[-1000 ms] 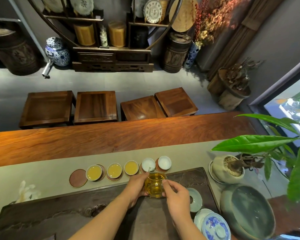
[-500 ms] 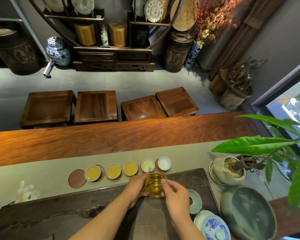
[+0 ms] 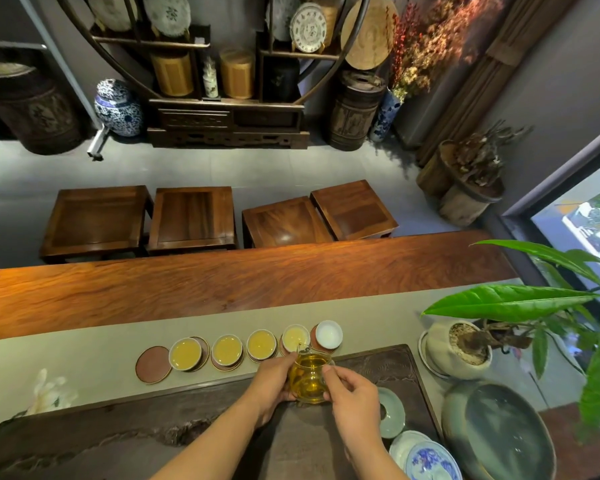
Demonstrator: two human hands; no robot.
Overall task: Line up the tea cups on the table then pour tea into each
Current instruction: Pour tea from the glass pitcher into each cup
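Tea cups (image 3: 261, 344) stand in a row; both hands, left hand (image 3: 269, 386) and right hand (image 3: 355, 398), grip the glass pitcher (image 3: 309, 377) tipped over the fourth cup (image 3: 295, 337).

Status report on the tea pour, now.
Both hands, left hand and right hand, on glass pitcher. Spout over fourth cup, filling. Fifth cup empty. Nothing in the way.

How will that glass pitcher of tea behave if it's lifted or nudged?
The pitcher looks like thin clear glass, so probably fragile and slippery. It is mostly full of tea, so likely heavy for its size and apt to slosh. Both the left hand and the right hand grip it, which suggests care.
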